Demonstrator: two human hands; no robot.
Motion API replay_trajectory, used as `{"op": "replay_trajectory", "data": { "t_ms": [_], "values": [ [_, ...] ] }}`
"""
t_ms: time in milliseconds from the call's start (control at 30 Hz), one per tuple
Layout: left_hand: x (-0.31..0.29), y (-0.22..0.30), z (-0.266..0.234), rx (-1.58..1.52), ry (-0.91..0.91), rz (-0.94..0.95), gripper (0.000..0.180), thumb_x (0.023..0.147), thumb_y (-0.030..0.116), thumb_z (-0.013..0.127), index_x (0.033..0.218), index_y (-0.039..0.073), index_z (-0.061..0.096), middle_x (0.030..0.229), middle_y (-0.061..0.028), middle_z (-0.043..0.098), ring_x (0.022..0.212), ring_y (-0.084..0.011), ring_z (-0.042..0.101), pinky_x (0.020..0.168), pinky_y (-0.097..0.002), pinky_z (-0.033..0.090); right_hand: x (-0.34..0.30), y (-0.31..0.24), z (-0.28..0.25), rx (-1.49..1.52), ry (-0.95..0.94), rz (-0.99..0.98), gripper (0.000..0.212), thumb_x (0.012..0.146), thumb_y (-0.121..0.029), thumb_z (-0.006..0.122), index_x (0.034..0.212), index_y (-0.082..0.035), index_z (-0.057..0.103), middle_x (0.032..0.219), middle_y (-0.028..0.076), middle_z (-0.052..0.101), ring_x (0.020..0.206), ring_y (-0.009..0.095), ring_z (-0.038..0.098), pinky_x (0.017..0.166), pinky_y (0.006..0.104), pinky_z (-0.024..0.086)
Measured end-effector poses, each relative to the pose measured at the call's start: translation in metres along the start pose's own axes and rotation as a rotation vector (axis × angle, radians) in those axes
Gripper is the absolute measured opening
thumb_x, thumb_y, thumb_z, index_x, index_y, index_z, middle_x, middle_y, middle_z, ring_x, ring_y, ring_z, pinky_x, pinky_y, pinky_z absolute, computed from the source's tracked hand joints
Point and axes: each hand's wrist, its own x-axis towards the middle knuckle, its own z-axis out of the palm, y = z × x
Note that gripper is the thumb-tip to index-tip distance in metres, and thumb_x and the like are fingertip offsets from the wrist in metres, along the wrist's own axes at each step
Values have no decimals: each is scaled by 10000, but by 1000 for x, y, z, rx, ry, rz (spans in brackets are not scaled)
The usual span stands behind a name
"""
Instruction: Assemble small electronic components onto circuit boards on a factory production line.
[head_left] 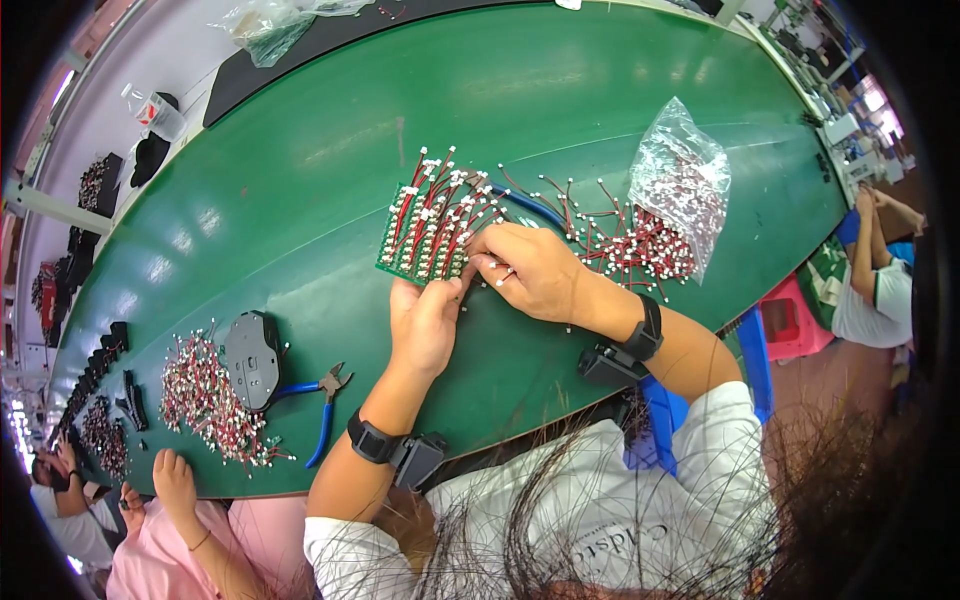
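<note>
A green circuit board carries rows of small white connectors, many with red and black leads standing up from them. My left hand grips its lower edge, thumb on top. At the board's lower right corner, my right hand has its fingers pinched together. A short wire lead with small white ends sticks out from those fingers; its far end is hidden. Just beyond my right hand lie blue-handled pliers, partly covered by leads. To the right, a heap of red and black wire leads spills from a clear plastic bag.
On the green table, a second lead pile, a black device and blue-handled cutters lie left. A co-worker's hand rests at the table's near edge. A bottle stands far left; a pink stool is right.
</note>
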Motion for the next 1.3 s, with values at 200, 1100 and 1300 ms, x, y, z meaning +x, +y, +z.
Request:
{"op": "replay_trajectory", "data": {
  "t_ms": [200, 1100, 1300],
  "values": [
    [-1, -2, -1, 88, -13, 32, 430, 826, -113, 445, 1243, -21, 494, 1225, -116, 589, 1133, -212, 591, 1043, -380, 449, 1, -4, -1, -125, 4, -55, 112, 858, -115, 602, 919, -39, 546, 823, 134, 600, 758, 363, 617, 626, 449, 497],
    [-5, -12, 4, 343, 44, 101, 304, 917, -41, 502, 1219, -11, 514, 1195, -70, 593, 1068, -129, 558, 928, -284, 440, -2, 1, 3, -316, -58, -31, 138, 821, -111, 606, 947, -55, 604, 813, 125, 618, 721, 329, 623, 601, 436, 503],
    [-5, -12, 2, 379, 51, 63, 309, 918, -36, 489, 1226, -12, 508, 1185, -67, 592, 1072, -125, 552, 931, -280, 436, -2, -1, 4, -310, -63, 29, 147, 820, -117, 602, 957, -64, 606, 809, 131, 620, 728, 343, 621, 610, 452, 501]
  ]
}}
